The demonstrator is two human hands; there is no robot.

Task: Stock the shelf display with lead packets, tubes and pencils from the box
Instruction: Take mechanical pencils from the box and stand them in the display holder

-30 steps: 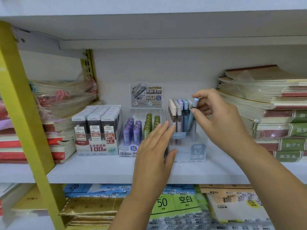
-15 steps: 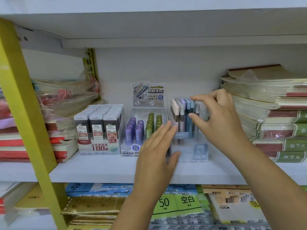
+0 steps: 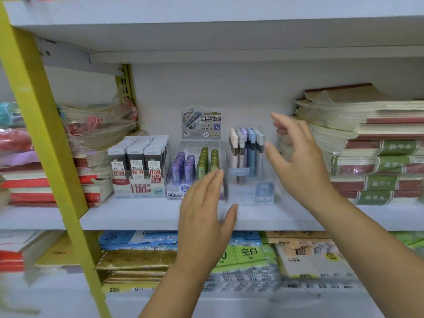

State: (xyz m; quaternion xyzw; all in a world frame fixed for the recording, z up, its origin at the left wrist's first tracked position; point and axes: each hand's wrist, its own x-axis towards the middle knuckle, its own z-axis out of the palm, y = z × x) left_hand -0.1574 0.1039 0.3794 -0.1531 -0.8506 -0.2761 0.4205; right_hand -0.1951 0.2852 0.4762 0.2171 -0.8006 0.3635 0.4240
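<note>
Upright [image 3: 46,134]: yellow.
Shelf [image 3: 137,216]: white.
Packets [image 3: 137,157]: dark grey, with white-and-red labels.
Tubes [image 3: 183,167]: purple rows left, green rows right.
Pencils [image 3: 246,145]: pink, lilac, blue, grey.
Notebooks [image 3: 378,148]: cream pages, red and green spines.

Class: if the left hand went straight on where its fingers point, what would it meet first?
The left hand would likely meet the clear pencil box at its left wall, beside the green tubes; depth is unclear.

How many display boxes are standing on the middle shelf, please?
3. The lead packet box is on the left, the tube box in the middle, the pencil box on the right. None seems hidden.
</note>
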